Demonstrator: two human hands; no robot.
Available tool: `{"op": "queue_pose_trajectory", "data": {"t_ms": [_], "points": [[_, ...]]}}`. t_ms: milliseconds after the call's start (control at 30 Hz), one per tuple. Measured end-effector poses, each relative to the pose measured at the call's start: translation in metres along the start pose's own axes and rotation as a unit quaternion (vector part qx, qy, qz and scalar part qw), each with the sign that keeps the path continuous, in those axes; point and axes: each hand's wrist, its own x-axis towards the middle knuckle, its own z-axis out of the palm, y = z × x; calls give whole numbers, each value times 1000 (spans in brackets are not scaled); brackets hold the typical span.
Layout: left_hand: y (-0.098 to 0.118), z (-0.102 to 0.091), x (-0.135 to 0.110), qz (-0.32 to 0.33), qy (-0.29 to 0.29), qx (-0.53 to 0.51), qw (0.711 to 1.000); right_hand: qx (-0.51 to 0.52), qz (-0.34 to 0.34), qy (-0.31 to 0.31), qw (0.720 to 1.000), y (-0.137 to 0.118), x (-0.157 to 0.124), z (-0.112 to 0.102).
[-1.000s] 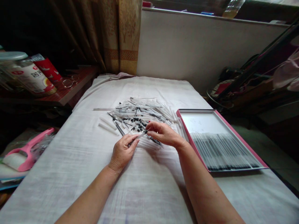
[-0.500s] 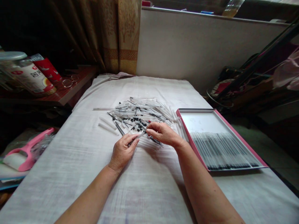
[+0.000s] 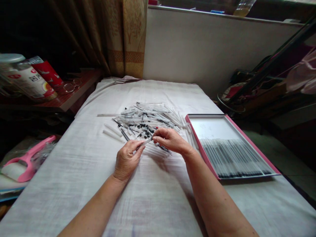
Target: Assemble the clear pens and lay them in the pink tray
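Head: box point(image 3: 207, 128) beside pen parts point(image 3: 158, 117)

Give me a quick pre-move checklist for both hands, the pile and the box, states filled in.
1. Left hand grip on the clear tube: ok, closed on it.
2. Right hand at the tube's far end: ok, fingertips pinched there.
3. Fit at that end: cannot tell, fingers cover it.
4. Loose parts sorted: not ok, tubes and dark pieces jumbled in the pile.
5. Box open: ok, right of the pile.
6. Boxed tubes aligned: ok, side by side.
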Motion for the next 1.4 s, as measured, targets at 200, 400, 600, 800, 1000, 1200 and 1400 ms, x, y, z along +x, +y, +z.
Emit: {"op": "queue_pose_trajectory", "data": {"t_ms": [200,400,600,800,1000,1200,1400], "points": [[-8,-5,6,-13,62,26,998,-108,39,92,989,12,-1,-15],[-15,-14,12,-36,97,43,994,-281,57,37,957,6,0,-8],[-18,-14,10,-109,102,13,989,-376,68,-10,924,-2,-1,5],[-13,-17,12,-105,114,26,988,-415,85,-27,906,-6,-1,7],[-11,-14,11,-192,90,-118,970,-392,73,-20,917,-3,-2,-1],[-4,-12,16,-286,107,-386,871,-54,91,-27,994,1,-3,-8],[4,-19,23,-352,114,-530,763,186,82,-78,976,-1,-4,-2]]}}
